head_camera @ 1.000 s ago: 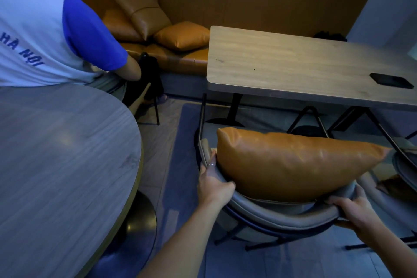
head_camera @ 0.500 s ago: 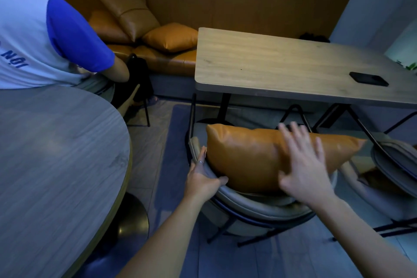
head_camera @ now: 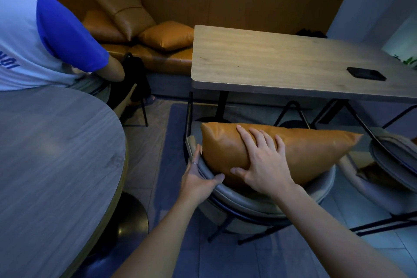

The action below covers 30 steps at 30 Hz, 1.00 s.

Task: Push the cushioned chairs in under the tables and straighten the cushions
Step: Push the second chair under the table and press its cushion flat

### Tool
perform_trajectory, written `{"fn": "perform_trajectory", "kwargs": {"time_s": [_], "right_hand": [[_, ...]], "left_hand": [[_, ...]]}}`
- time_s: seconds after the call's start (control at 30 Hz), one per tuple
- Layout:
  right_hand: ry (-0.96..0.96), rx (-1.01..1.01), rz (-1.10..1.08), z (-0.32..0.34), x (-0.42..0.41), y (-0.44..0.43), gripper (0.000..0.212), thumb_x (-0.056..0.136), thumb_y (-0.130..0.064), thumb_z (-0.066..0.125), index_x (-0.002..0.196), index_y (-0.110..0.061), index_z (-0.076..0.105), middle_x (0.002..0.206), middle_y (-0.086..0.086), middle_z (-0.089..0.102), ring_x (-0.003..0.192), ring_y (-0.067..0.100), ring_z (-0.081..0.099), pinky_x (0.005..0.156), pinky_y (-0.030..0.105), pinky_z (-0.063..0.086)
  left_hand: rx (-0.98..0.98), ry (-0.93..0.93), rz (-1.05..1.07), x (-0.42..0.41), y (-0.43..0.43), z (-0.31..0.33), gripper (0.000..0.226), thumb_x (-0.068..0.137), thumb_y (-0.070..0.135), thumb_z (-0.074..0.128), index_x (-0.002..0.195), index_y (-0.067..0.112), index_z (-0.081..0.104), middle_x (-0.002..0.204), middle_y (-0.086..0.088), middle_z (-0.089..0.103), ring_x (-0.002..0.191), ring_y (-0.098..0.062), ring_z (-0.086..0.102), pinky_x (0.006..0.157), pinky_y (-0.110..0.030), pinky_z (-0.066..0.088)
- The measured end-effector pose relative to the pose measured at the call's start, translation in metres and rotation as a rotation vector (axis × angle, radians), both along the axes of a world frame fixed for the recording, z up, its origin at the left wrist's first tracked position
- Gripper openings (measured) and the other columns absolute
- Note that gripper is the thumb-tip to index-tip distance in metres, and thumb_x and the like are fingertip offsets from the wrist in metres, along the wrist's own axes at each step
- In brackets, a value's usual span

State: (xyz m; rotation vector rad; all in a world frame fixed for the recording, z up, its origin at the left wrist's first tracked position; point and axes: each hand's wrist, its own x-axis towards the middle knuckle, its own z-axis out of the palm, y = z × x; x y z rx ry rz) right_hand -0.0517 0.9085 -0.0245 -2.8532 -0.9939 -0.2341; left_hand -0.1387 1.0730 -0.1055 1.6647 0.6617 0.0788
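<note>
**Tan cushion on grey chair, both hands engaged**

Grey wood-grain round table fills the left side; its brass-coloured pedestal base shows below the rim. Behind it, a second person in a white shirt with blue sleeves sits bent forward, facing away.

Against the far wall: brown leather bench with three loose cushions piled at its left end, the nearest one orange.

Centre: left hand grips the curved grey backrest of the chair at its left end. Thumb hooked over the top edge, touching the cushion's lower corner; fingers pressed together and extended along the outer face of the backrest. Ring visible on one finger.

Tan leather cushion stands on edge on the chair seat, leaning against the backrest, long axis left to right. Right hand lies flat on its near face, left of centre; fingers slightly spread and pointing up toward the top seam, thumb splayed low near the backrest.

Chair front sits just under the near edge of the light wood rectangular table; backrest is clear of it. Black phone lies flat near the table's right end.

Far right: second grey chair, partly cut off by the frame.
</note>
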Motion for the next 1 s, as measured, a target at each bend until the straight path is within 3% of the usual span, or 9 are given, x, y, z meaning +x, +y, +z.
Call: {"fn": "perform_trajectory", "kwargs": {"time_s": [0.17,0.27,0.4,0.57,0.67,0.8,1.0], "right_hand": [[-0.009,0.007,-0.028,0.0,0.003,-0.001,0.113,0.076,-0.07,0.072,0.165,-0.029,0.014,0.154,0.004,0.048,0.141,0.029,0.044,0.119,0.054,0.021],[-0.012,0.008,-0.041,-0.001,0.004,0.0,0.114,0.075,-0.07,0.073,0.164,-0.026,0.017,0.148,0.003,0.053,0.137,0.029,0.048,0.118,0.054,0.024],[0.003,-0.004,-0.049,-0.001,0.004,0.001,0.103,0.076,-0.069,0.072,0.159,-0.028,0.029,0.148,0.002,0.052,0.138,0.029,0.046,0.118,0.054,0.023],[0.01,-0.02,-0.052,0.0,0.004,0.003,0.094,0.077,-0.069,0.071,0.155,-0.032,0.034,0.156,0.005,0.044,0.145,0.03,0.037,0.118,0.055,0.021],[0.001,-0.044,-0.056,0.001,0.005,0.003,0.093,0.078,-0.07,0.069,0.155,-0.033,0.032,0.159,0.007,0.04,0.147,0.03,0.034,0.116,0.054,0.024],[0.0,-0.057,-0.054,0.002,0.004,0.002,0.094,0.077,-0.072,0.068,0.155,-0.033,0.032,0.157,0.005,0.043,0.146,0.03,0.035,0.114,0.053,0.026],[0.02,-0.045,-0.036,0.0,0.01,0.0,0.094,0.076,-0.072,0.068,0.154,-0.034,0.033,0.157,0.004,0.042,0.146,0.029,0.034,0.116,0.053,0.021]], "left_hand": [[-0.001,0.026,0.045,0.002,-0.003,-0.003,0.129,0.068,0.042,0.087,0.148,0.06,-0.012,0.152,-0.006,0.048,0.135,-0.03,0.048,0.096,-0.029,0.038],[-0.012,0.04,0.049,0.003,-0.002,-0.005,0.13,0.068,0.044,0.087,0.145,0.061,-0.016,0.152,-0.007,0.048,0.136,-0.031,0.047,0.096,-0.029,0.037],[-0.054,0.028,0.069,0.002,-0.004,-0.01,0.133,0.068,0.041,0.088,0.155,0.047,-0.012,0.159,-0.003,0.038,0.144,-0.028,0.038,0.103,-0.029,0.032],[-0.072,-0.008,0.098,0.006,-0.009,-0.016,0.131,0.068,0.037,0.09,0.158,0.042,-0.004,0.169,-0.001,-0.001,0.155,-0.022,0.003,0.116,-0.036,0.019],[-0.131,-0.056,0.106,0.005,-0.011,-0.016,0.128,0.071,0.031,0.089,0.159,0.042,-0.002,0.168,0.003,0.019,0.151,-0.022,0.024,0.112,-0.028,0.026],[-0.126,-0.043,0.111,0.004,-0.011,-0.012,0.127,0.071,0.03,0.089,0.16,0.04,-0.002,0.164,0.003,0.028,0.147,-0.022,0.032,0.111,-0.028,0.03],[-0.182,-0.014,0.131,0.004,-0.015,-0.01,0.125,0.074,0.028,0.086,0.158,0.041,-0.006,0.164,-0.002,0.029,0.146,-0.028,0.034,0.115,-0.048,0.036]]}}
